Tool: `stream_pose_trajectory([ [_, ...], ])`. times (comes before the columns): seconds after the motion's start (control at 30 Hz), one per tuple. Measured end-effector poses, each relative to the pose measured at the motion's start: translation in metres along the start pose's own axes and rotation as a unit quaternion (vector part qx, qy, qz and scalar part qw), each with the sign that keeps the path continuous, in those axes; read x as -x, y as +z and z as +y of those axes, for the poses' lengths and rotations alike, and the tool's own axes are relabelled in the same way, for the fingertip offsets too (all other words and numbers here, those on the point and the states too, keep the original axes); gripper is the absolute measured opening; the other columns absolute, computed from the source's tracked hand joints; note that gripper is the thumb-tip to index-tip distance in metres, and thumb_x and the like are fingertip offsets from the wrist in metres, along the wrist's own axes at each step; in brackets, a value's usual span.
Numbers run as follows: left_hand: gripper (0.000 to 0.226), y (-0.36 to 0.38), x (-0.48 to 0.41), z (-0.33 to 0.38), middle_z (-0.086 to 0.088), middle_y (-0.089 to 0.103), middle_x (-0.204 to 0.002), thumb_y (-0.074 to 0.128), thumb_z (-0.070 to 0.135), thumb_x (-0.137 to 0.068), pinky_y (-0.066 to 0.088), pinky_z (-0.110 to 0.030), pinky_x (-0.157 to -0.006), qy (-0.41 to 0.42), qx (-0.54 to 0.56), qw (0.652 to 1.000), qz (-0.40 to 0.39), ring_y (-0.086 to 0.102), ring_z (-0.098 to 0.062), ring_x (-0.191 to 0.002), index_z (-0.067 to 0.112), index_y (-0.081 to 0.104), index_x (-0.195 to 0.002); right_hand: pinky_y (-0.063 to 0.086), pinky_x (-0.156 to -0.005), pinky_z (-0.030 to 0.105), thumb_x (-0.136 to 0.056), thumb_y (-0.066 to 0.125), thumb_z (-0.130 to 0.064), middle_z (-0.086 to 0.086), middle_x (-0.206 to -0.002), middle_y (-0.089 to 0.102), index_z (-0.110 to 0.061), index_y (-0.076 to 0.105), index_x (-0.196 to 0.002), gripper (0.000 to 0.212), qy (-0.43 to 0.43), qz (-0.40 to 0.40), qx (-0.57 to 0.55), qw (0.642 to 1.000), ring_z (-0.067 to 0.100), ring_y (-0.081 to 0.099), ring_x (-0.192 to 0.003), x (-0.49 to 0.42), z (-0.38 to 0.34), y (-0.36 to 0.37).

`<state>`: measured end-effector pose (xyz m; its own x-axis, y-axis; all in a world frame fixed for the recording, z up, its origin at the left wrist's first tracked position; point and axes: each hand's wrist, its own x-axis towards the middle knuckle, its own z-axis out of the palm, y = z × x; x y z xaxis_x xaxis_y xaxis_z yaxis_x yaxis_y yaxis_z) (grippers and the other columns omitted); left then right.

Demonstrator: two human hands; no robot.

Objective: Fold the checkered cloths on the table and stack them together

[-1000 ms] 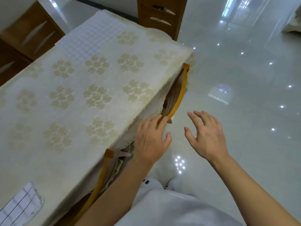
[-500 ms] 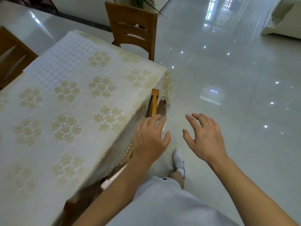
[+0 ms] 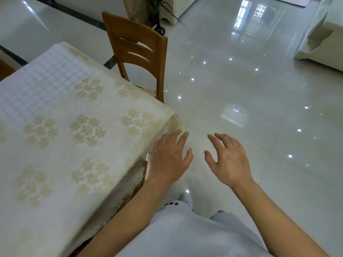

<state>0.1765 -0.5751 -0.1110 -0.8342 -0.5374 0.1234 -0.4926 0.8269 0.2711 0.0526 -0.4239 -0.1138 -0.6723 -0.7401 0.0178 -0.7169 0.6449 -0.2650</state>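
At the near right corner of the table, as the head view shows it, we find the left hand held palm down, its fingers straight and a little spread, gripping nothing. It overlaps the edge of the cream tablecloth with pale gold flower prints, and we cannot tell whether it touches the fabric or hovers just above it. Just beside it, the right hand hangs over the glossy tiled floor, palm down too, fingers loosely bent and fanned apart, holding nothing. The checkered cloth, white with a thin blue-grey grid, lies spread flat on the far left part of the table. One corner sits near the table's far edge and its left side runs out of the frame. It is well apart from both hands. A wooden chair with a slatted back stands at the far end of the table, close against the hanging tablecloth. Behind it we make out a dark vase with long green leaves. Below the hands a white shoe rests on the floor, and light grey clothing fills the bottom centre. A strip of orange-brown wood shows under the tablecloth beside the left wrist; we cannot tell what it belongs to. At the far right stands pale cream furniture.
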Motion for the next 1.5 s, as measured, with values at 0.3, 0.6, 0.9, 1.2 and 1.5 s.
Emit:
stream_pose_trajectory([
  [0.3, 0.056, 0.017, -0.079, 0.008, -0.002, 0.051, -0.145, 0.046, 0.048, -0.094, 0.048, -0.04, -0.097, -0.062, -0.025, 0.998, -0.019, 0.05, -0.023, -0.126, 0.025, 0.044, -0.145, 0.042, -0.106, 0.051, -0.095, 0.045, -0.045, 0.012, -0.135, 0.059, -0.015, 0.057, -0.137, 0.053, -0.04, -0.011, -0.01, 0.999, 0.033, 0.054, -0.125, -0.089, 0.037, 0.001],
  [0.6, 0.055, 0.05, -0.214, 0.04, 0.001, 0.052, -0.144, 0.048, 0.053, -0.094, 0.044, -0.04, -0.102, -0.112, -0.077, 0.99, -0.025, 0.049, -0.02, -0.129, 0.029, 0.047, -0.143, 0.039, -0.11, 0.051, -0.094, 0.047, -0.046, 0.011, -0.138, 0.058, -0.017, 0.055, -0.139, 0.054, -0.092, -0.027, -0.026, 0.995, 0.032, 0.053, -0.129, -0.231, 0.105, -0.003],
  [0.9, 0.055, 0.059, -0.356, 0.09, 0.002, 0.056, -0.138, 0.038, 0.053, -0.092, 0.047, -0.041, -0.097, -0.16, -0.089, 0.983, -0.027, 0.053, -0.02, -0.123, 0.027, 0.05, -0.14, 0.041, -0.107, 0.048, -0.093, 0.044, -0.045, 0.01, -0.135, 0.06, -0.016, 0.056, -0.137, 0.054, -0.171, -0.031, -0.025, 0.984, 0.03, 0.054, -0.126, -0.38, 0.178, -0.037],
  [1.2, 0.058, 0.058, -0.435, 0.086, 0.0, 0.059, -0.137, 0.035, 0.054, -0.091, 0.05, -0.041, -0.096, -0.199, -0.096, 0.975, -0.008, 0.056, -0.022, -0.122, 0.026, 0.053, -0.138, 0.04, -0.109, 0.047, -0.093, 0.045, -0.045, 0.009, -0.136, 0.059, -0.017, 0.056, -0.137, 0.054, -0.214, -0.041, -0.036, 0.975, 0.029, 0.053, -0.128, -0.476, 0.192, -0.038],
  [1.5, 0.058, 0.071, -0.519, 0.04, -0.001, 0.052, -0.145, 0.042, 0.054, -0.094, 0.047, -0.042, -0.102, -0.228, -0.089, 0.97, -0.016, 0.05, -0.022, -0.13, 0.027, 0.044, -0.145, 0.04, -0.11, 0.048, -0.093, 0.048, -0.044, 0.008, -0.135, 0.06, -0.018, 0.056, -0.136, 0.052, -0.242, -0.036, -0.036, 0.969, 0.029, 0.054, -0.127, -0.59, 0.173, -0.022],
])
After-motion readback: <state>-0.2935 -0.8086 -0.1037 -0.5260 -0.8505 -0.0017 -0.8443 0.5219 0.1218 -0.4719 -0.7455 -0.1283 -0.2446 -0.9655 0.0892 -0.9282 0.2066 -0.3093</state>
